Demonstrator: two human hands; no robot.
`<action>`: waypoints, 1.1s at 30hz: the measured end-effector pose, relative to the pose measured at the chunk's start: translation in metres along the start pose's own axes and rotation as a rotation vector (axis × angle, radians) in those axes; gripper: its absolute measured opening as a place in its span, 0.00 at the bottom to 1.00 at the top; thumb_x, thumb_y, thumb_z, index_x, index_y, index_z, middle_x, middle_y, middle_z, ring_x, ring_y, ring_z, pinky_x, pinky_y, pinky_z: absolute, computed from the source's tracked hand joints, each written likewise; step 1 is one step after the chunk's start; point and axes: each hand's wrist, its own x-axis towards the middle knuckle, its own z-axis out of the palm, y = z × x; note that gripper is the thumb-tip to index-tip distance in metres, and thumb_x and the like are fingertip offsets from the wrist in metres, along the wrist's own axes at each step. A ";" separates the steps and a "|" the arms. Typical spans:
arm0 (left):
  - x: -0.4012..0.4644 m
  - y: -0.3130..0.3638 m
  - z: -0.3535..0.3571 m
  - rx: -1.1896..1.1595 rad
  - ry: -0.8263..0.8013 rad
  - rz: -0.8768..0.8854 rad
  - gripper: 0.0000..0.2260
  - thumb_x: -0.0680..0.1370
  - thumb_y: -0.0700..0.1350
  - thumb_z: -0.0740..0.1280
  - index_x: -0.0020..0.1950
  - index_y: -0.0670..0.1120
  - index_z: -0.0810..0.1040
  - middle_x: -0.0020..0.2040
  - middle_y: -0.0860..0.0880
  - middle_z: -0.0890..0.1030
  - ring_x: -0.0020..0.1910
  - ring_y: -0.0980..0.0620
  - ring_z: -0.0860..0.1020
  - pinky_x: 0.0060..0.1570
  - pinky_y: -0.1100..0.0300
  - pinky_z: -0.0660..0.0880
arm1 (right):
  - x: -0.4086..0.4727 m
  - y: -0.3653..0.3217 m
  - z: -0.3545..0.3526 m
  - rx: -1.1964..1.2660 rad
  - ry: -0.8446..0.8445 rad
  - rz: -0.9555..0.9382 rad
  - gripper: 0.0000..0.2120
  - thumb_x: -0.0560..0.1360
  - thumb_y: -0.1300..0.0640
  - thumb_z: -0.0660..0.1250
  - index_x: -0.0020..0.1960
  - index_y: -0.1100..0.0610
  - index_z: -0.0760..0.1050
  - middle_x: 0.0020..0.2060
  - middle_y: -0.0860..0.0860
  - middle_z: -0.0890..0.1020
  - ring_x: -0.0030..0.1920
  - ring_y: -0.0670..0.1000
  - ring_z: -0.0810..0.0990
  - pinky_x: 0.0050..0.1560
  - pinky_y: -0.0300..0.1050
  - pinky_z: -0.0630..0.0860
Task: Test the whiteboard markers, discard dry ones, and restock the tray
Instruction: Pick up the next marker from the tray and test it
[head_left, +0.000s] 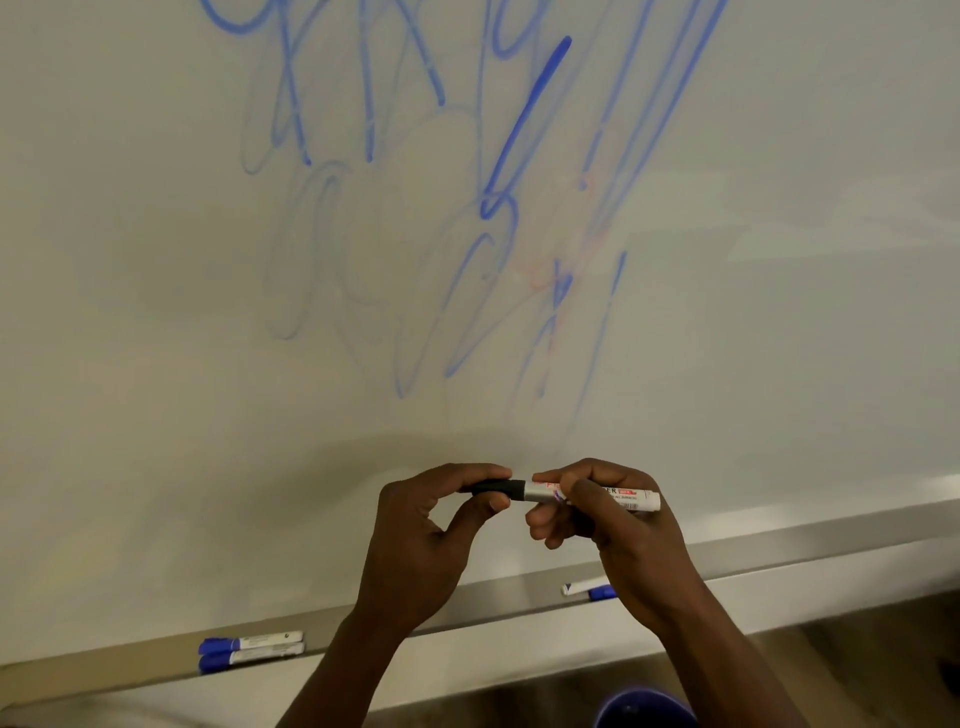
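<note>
Above the whiteboard tray (519, 597), one black-capped marker (592, 496) is gripped by both hands: left hand (426, 525) pinching its black cap (496, 488), right hand (618, 519) closed around the barrel. Three blue-capped markers lie in the tray: two together (249, 652) at its left, one (589, 590) under the right hand.

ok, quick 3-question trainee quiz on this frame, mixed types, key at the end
1. True or false: the black cap is fully off the held marker.
2. How many blue-capped markers lie together at the tray's left end? A) one B) two C) four
3. Fill in: the right hand grips the marker's ____.

Key: 1 false, the left hand pinches the cap, which meets the barrel. 2 B. 3 barrel.
</note>
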 end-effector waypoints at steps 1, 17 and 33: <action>0.000 0.000 0.001 0.003 0.002 -0.002 0.09 0.76 0.54 0.70 0.53 0.54 0.85 0.48 0.63 0.86 0.52 0.60 0.83 0.55 0.71 0.74 | -0.001 0.001 0.000 -0.001 0.002 0.004 0.09 0.78 0.56 0.68 0.48 0.58 0.86 0.39 0.64 0.86 0.39 0.62 0.86 0.42 0.51 0.84; -0.007 -0.010 0.015 -0.009 -0.165 -0.020 0.09 0.75 0.53 0.71 0.52 0.53 0.86 0.46 0.61 0.86 0.48 0.59 0.85 0.53 0.69 0.76 | -0.017 0.008 -0.014 -0.067 -0.026 -0.001 0.14 0.78 0.55 0.64 0.52 0.65 0.82 0.38 0.61 0.87 0.39 0.60 0.87 0.46 0.51 0.85; -0.015 -0.027 0.100 -0.234 -0.267 -0.365 0.11 0.74 0.37 0.76 0.52 0.51 0.85 0.47 0.54 0.87 0.49 0.52 0.85 0.52 0.60 0.80 | -0.062 0.053 -0.086 0.121 0.523 0.195 0.08 0.78 0.64 0.68 0.55 0.63 0.81 0.45 0.63 0.86 0.41 0.58 0.87 0.39 0.45 0.83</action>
